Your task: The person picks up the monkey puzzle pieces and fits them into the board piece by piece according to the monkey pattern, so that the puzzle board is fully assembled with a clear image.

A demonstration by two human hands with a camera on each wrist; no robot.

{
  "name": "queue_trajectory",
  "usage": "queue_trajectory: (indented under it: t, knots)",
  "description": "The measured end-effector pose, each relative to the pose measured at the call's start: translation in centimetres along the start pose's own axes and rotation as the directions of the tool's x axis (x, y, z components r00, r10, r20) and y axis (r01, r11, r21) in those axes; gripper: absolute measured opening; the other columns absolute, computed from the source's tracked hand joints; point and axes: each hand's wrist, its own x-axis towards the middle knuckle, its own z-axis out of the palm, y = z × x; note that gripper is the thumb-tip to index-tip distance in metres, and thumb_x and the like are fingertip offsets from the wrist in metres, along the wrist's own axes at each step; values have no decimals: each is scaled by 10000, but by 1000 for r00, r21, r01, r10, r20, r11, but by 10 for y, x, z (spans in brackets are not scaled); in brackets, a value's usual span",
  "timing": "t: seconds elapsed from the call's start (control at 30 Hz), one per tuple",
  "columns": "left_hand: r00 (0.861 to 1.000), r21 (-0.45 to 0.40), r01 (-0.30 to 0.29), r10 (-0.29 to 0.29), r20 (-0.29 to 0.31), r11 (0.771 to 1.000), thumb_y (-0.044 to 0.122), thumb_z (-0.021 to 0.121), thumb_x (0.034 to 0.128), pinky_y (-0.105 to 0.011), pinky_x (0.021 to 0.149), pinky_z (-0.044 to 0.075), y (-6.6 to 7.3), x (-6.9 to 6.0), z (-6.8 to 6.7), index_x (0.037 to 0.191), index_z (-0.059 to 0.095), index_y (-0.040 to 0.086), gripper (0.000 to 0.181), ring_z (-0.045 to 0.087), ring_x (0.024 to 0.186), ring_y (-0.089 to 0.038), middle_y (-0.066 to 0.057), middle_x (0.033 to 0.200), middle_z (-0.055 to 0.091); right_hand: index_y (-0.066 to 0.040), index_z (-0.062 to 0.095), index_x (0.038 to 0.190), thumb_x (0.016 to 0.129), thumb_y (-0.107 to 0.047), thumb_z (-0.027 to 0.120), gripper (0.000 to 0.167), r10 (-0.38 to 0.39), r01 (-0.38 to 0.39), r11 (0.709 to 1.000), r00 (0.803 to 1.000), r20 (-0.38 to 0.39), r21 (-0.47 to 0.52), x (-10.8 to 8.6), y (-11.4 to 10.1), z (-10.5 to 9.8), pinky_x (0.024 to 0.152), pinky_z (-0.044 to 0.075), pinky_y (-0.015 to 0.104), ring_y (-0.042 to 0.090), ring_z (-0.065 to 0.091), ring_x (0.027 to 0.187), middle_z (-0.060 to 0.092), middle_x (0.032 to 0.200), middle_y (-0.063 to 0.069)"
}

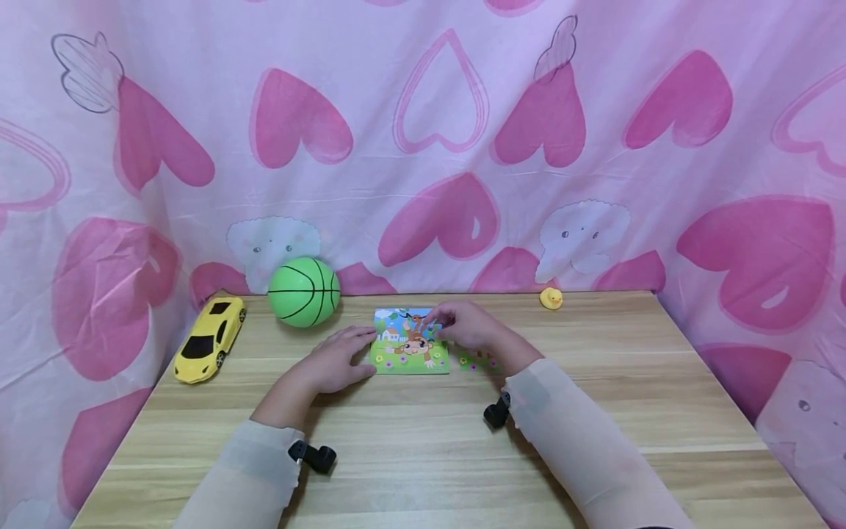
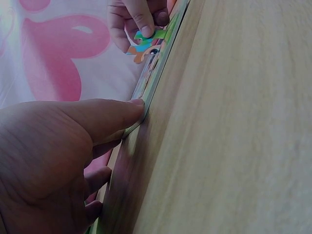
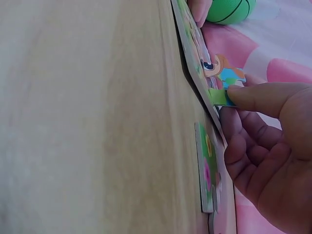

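Observation:
A flat picture puzzle (image 1: 411, 361) with a monkey and a house lies on the table. My left hand (image 1: 339, 360) touches its left edge, thumb (image 2: 117, 116) at the near corner, the fingers fairly straight. At the puzzle's right side my right hand (image 1: 465, 325) pinches a puzzle piece (image 3: 228, 80) between thumb and fingers, tilted up over the board; blue, green and part of the monkey's face show on it. Just right of the board, partly beneath my right hand, lie loose pieces (image 3: 206, 170) with flowers on green.
A yellow toy car (image 1: 210, 339) stands at the table's left edge, with a green ball (image 1: 304, 292) to its right at the back. Near the back edge on the right sits a small yellow duck (image 1: 551, 297). A pink heart-patterned curtain (image 1: 436, 95) hangs behind the wooden table (image 1: 410, 455).

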Motion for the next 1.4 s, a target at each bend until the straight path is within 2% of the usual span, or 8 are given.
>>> queue_trajectory:
  t: [0.1, 0.33, 0.57, 1.03, 1.4]
  knots:
    - [1000, 6, -9, 9, -4, 1000, 373, 709, 1027, -658, 1354, 184, 0, 0, 0, 1644, 443, 142, 710, 209, 1666, -412, -50, 1760, 355, -349, 790, 1148, 954, -136, 801, 288, 6, -6, 1000, 1000, -9, -28, 0, -2, 1, 872, 550, 337, 207, 608, 997, 690, 1070, -4]
    - [1000, 6, -18, 18, 0, 1000, 373, 708, 1026, -665, 1351, 188, -1, 0, 0, 1646, 436, 127, 720, 219, 1665, -404, -54, 1760, 354, -329, 801, 1163, 911, -142, 860, 320, 33, -33, 998, 999, 1, -60, 0, -6, 3, 937, 542, 373, 219, 574, 1031, 688, 1121, -3]
    - [1000, 3, -12, 12, 0, 1000, 375, 706, 1027, -670, 1348, 187, -1, 0, 0, 1648, 432, 132, 722, 216, 1666, -405, -53, 1765, 343, -271, 795, 1193, 918, -123, 851, 317, 58, -57, 997, 998, 18, -59, 1, -7, 3, 1120, 534, 441, 220, 582, 1149, 691, 1278, -15]
    - [1000, 5, -18, 18, -2, 1000, 368, 708, 1025, -666, 1348, 195, 1, -1, -1, 1644, 437, 124, 719, 221, 1663, -411, -62, 1762, 348, -226, 824, 1207, 929, -118, 840, 299, 16, -10, 995, 998, 55, -102, 1, -8, 1, 1035, 572, 393, 198, 587, 1095, 673, 1241, 11]
    - [1000, 0, -8, 8, 1, 1000, 375, 707, 1026, -669, 1349, 189, 1, -1, -1, 1650, 430, 137, 723, 209, 1667, -410, -53, 1766, 340, -237, 817, 1213, 937, -145, 835, 291, 46, -38, 990, 997, 56, -133, 1, -9, 2, 1067, 561, 411, 195, 601, 1111, 673, 1230, -11]
